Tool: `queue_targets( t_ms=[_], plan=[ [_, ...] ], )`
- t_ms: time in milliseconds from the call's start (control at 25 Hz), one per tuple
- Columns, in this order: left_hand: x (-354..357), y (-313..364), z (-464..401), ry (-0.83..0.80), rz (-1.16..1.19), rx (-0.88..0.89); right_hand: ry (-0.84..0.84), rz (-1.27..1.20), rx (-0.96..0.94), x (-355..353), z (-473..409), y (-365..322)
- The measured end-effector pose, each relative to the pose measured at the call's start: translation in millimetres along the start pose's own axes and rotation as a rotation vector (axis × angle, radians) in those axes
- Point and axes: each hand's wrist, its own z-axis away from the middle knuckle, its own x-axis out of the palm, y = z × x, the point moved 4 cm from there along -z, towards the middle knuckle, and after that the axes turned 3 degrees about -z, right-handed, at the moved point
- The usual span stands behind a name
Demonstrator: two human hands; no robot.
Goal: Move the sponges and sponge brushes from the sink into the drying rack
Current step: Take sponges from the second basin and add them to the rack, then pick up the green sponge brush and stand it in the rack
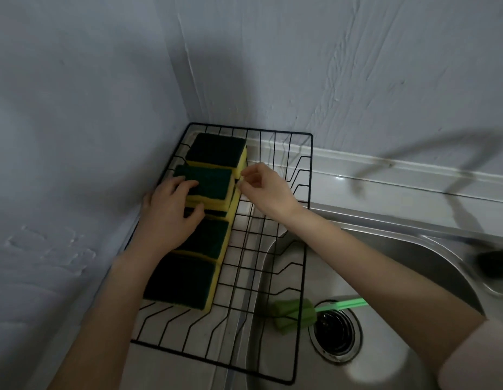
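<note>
A black wire rack is set in the corner against the walls, partly over the sink. A row of yellow sponges with dark green tops is laid along the rack's left side: one at the far end, a second just in front of it, overlapping a third whose yellow edge shows beneath, then a fourth and the nearest.

The left hand is laid flat over the row, fingers spread on the second sponge's green top and the thumb by the fourth; nothing is clamped by it. The right hand is held at the second sponge's right end, fingertips drawn close together at its yellow edge; whether the sponge is actually pinched cannot be told.

In the sink, a green sponge brush is seen lying beside the drain, its head under the rack's wires and its pale green handle pointing right.
</note>
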Motion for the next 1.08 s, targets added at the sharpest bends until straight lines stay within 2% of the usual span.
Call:
queue_targets(
  t_ms=[120,320,640,920,1080],
  plan=[
    [-13.7,28.2,11.0,0.058,0.048,0.063,0.122,-0.025,-0.066,-30.2,24.4,-3.9],
    [-15.7,103.1,35.2,0.061,0.125,0.243,0.304,-0.053,0.026,-86.3,67.3,15.6],
    [27.2,198.5,76.7,-0.14,0.143,0.378,0.312,-0.047,0.29,-130.0,136.7,100.4],
    [131.1,213.2,117.0,-0.426,0.091,0.293,0.235,-0.098,0.527,-108.5,165.8,186.9],
    [183.6,180.4,121.1,-0.547,-0.024,0.164,0.21,-0.388,0.786,-81.1,175.2,222.2]
  ],
)
